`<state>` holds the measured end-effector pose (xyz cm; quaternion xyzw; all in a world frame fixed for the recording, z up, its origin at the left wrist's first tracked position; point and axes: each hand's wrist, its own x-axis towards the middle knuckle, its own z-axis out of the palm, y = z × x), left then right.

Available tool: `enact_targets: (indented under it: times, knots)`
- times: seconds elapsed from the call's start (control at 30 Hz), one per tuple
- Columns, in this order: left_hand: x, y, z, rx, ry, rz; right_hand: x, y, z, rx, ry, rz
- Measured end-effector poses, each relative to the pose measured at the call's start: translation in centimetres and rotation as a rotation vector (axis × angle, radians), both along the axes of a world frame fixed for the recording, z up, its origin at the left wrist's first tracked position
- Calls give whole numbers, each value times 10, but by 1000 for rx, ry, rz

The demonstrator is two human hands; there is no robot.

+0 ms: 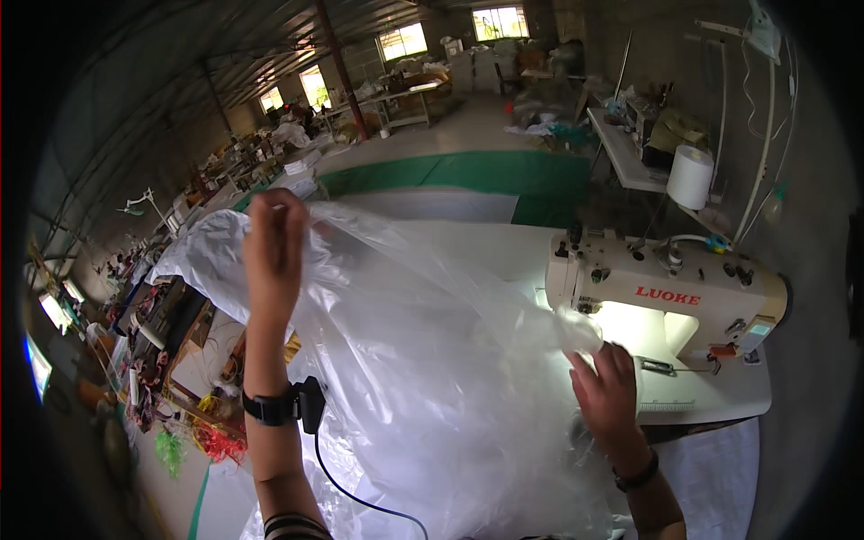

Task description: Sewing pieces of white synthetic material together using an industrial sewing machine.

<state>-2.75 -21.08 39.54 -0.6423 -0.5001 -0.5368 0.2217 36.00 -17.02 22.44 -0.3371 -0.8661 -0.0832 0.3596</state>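
left hand (277,232): curled, grip blurred | right hand (608,389): half-curled, against plastic sheet (432,360)

Plastic sheet (405,360) — whitish; sewing machine (598,263) — cream.

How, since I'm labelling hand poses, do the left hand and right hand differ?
The left hand is raised near the far side of the plastic sheet; the right hand is lower, near the sewing machine. The left hand points upward; the right hand tilts leftward. The left hand's forearm wears a strap with a block-like device; the right hand's wrist, a slim band. Both are bare; neither's grip is clear.
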Motion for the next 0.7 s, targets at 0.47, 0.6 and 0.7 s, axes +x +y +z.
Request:
enact_targets:
  times: [0.47,0.6,0.7]
  knots:
    - [-38,97,-172,-491,259,91,-11,-12,-138,-447,-340,28]
    - [76,100,-222,-994,413,-572,-38,-16,-135,-400,-414,65]
    - [82,137,-261,-946,598,-286,-49,-37,-149,-239,-507,221]
